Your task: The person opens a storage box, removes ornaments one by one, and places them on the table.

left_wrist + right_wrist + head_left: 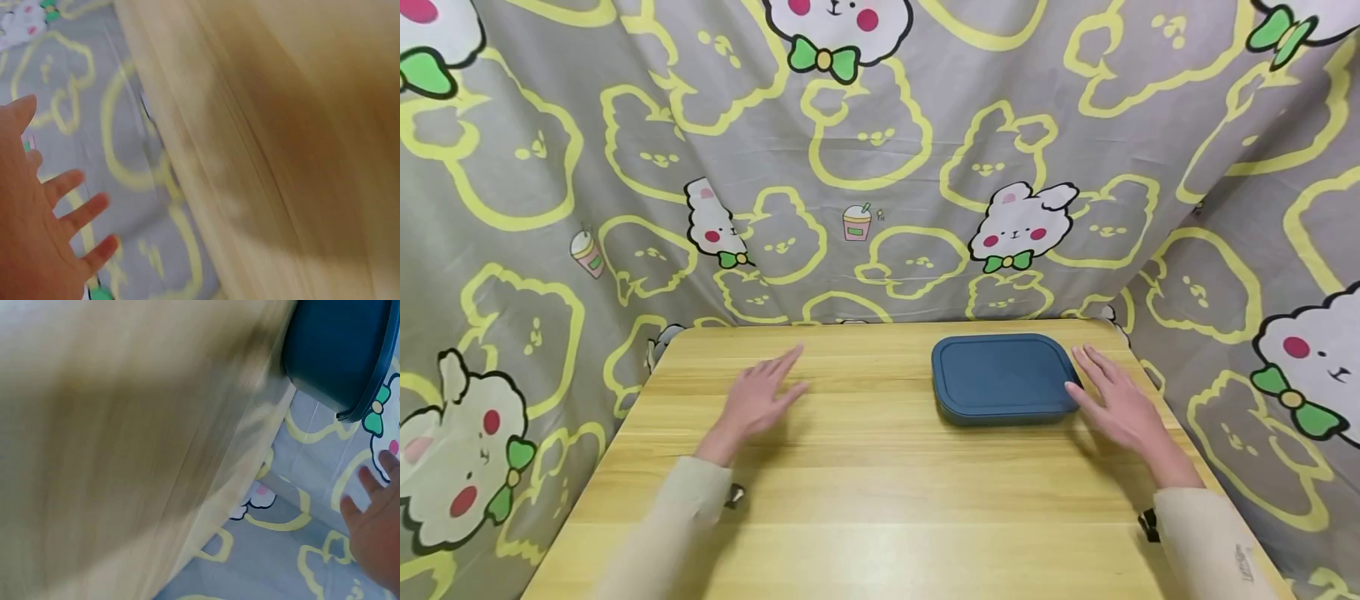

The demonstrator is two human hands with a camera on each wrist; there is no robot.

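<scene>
A dark blue rectangular lidded box [1006,375] with rounded corners lies toward the back right of the wooden table. My right hand [1116,404] hovers just beside its right end, fingers extended; in the head view the thumb tip overlaps the box's edge, and contact cannot be told. In the right wrist view the box [340,356] and the right hand [378,531] appear apart. On the left, my left hand [756,400] is held over the table with fingers spread and nothing in it. The left wrist view shows that hand [37,219] with its fingers loosely apart.
The wooden table [865,500] has light planks and ends at the back and sides against a grey curtain [880,275] with yellow outlines and white cartoon animals. Small dark devices show under both beige sleeves [677,517].
</scene>
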